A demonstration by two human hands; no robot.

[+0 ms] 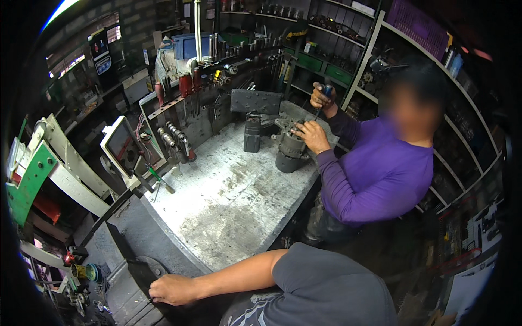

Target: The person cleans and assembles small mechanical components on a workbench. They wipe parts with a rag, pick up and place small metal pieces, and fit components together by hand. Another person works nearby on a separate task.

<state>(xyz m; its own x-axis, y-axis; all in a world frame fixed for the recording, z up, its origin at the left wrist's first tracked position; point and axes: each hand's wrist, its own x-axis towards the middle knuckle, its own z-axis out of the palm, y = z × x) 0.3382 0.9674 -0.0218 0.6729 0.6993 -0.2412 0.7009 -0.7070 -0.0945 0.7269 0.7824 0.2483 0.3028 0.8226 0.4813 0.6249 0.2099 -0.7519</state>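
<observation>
My right arm reaches leftward across the lower edge. My right hand [173, 289] is closed, its knuckles up, at the edge of a dark metal plate [130, 271]; whatever its fingers grip is hidden beneath them. My left hand is out of sight. Beyond the metal-topped workbench [217, 217], a co-worker in a purple long-sleeved top [380, 174] holds a blue-handled screwdriver [327, 90] upright. The co-worker's other hand steadies a grey cylindrical motor-like part [292, 144] standing on the bench.
A black block-shaped tool or battery [252, 133] stands beside the motor-like part. Screwdrivers [186, 84] and sockets hang along a rack behind the bench. A white-framed panel [120, 149] and a green-and-white machine arm [35, 182] rise at left. Loaded shelves [331, 30] line the back.
</observation>
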